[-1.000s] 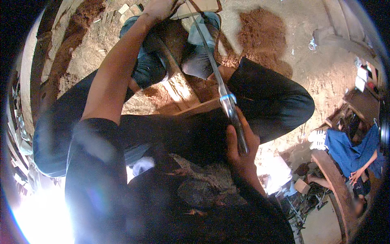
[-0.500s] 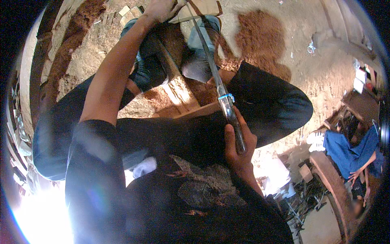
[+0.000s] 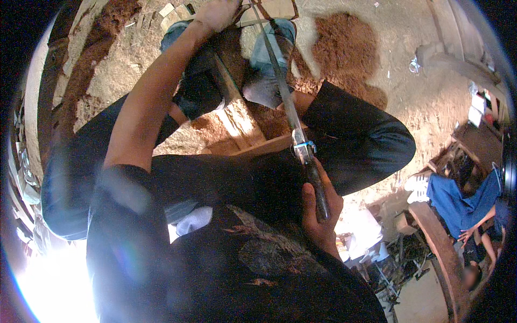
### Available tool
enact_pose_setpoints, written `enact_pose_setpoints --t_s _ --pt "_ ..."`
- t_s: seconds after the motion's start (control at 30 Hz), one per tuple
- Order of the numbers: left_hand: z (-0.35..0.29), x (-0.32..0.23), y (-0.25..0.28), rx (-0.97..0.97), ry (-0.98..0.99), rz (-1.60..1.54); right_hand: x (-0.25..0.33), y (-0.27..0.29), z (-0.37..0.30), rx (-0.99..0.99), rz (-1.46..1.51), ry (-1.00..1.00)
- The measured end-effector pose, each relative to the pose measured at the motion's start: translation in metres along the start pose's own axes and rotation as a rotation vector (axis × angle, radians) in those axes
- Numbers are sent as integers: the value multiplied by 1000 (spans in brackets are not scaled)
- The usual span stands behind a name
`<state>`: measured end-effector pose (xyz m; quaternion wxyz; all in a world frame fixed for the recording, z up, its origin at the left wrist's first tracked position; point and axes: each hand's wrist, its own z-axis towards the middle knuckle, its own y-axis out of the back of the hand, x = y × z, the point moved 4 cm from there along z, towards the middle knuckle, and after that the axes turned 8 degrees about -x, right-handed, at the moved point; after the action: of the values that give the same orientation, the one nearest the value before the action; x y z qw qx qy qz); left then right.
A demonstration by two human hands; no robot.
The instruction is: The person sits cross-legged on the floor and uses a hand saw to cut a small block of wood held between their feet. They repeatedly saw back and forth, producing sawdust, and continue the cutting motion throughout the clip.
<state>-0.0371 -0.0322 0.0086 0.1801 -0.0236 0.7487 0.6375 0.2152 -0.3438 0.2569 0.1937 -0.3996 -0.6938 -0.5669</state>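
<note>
My right hand [image 3: 323, 215] is wrapped round the dark handle of a long, narrow-bladed handsaw [image 3: 288, 102], with a blue tie near the handle. The blade runs up and away to a pale wooden block [image 3: 274, 9] at the top edge of the view. Beside the blade, my left hand [image 3: 218, 15] is closed at the near left end of that block, its fingers partly cut off by the picture's edge. My feet, in grey-blue footwear [image 3: 264, 89], are just below the block. Where the blade meets the wood is too small to tell.
Between my legs a plank [image 3: 237, 121] lies on the dirt ground. Reddish sawdust [image 3: 347, 59] is heaped to the right. Another person's hand [image 3: 468, 234] and blue clothing [image 3: 458, 196] show at far right, near a curved wooden beam [image 3: 436, 242] and scrap.
My right hand has drawn the handsaw back toward me and slightly right. My left hand stays by the block, shifted only slightly.
</note>
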Motion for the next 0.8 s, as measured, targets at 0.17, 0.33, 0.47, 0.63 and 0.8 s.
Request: enact_pose_setpoints --t_s 0.17,0.33,0.47,0.63,0.8 --pt "4 -6 1 8 -39 68 9 8 -1 70 -16 -190" --pt "2 0 -3 -48 -37 5 18 6 5 63 -43 -72" --pt "0 -5 2 -159 -115 38 23 8 6 76 -9 -176" --pt "7 -6 10 38 38 -27 22 1 8 70 32 -148" --pt "5 -5 4 -28 -36 -34 18 8 -1 80 -70 -159"
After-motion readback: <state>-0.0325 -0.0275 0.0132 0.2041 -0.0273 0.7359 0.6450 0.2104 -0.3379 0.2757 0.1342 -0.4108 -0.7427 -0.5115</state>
